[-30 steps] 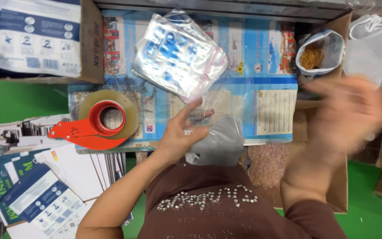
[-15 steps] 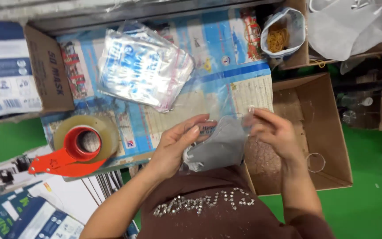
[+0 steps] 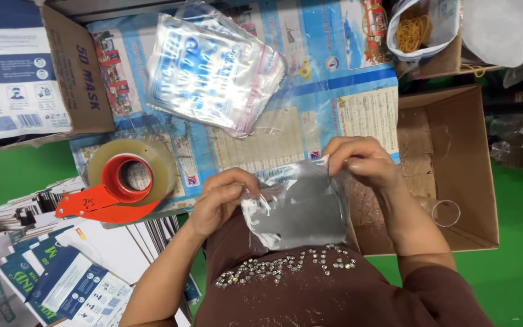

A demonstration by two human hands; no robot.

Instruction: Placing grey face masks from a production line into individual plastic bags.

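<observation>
Your left hand (image 3: 222, 197) and right hand (image 3: 361, 160) each pinch a top corner of a clear plastic zip bag with a grey item inside (image 3: 298, 209), fingers clamped on it, close to your chest at the table's near edge. A stack of clear printed bags (image 3: 213, 66) lies farther off, and a red tape dispenser with clear tape (image 3: 122, 181) sits to the left

Bright, even overhead light, sharp focus, soft shadows, white glare on the stacked plastic bags (image 3: 216, 66).
</observation>
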